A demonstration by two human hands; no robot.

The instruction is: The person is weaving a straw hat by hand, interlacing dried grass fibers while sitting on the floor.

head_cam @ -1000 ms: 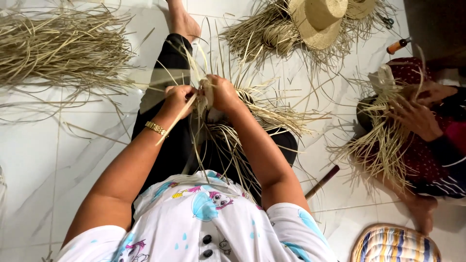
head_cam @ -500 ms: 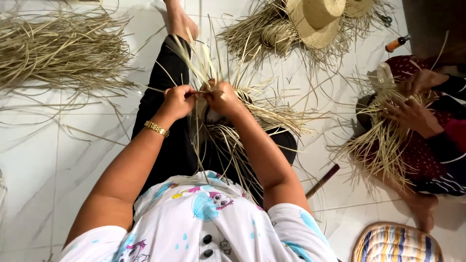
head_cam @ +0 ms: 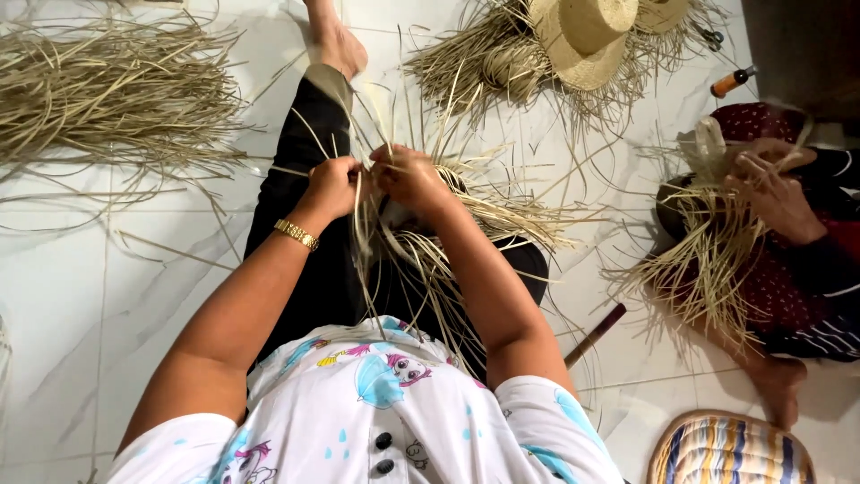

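Note:
I sit on a white tiled floor with a half-woven straw piece [head_cam: 484, 211] on my lap, its loose strands fanning out over my black trousers. My left hand [head_cam: 333, 185], with a gold bracelet on the wrist, pinches straw strands at the middle of the piece. Close beside it, my right hand [head_cam: 410, 177] grips other strands of the same piece. Both hands almost touch. The woven centre is mostly hidden under my fingers.
A big pile of loose straw [head_cam: 107, 94] lies at the far left. Woven straw hats [head_cam: 582, 36] with untrimmed fringes lie at the top. At the right another person's hands [head_cam: 770, 184] work straw. A dark stick [head_cam: 596, 333] and a striped cushion [head_cam: 730, 453] lie at the lower right.
My hands have stayed together at the woven centre, with the fingers shifting among the strands. The person at the right has moved their hands on their own straw.

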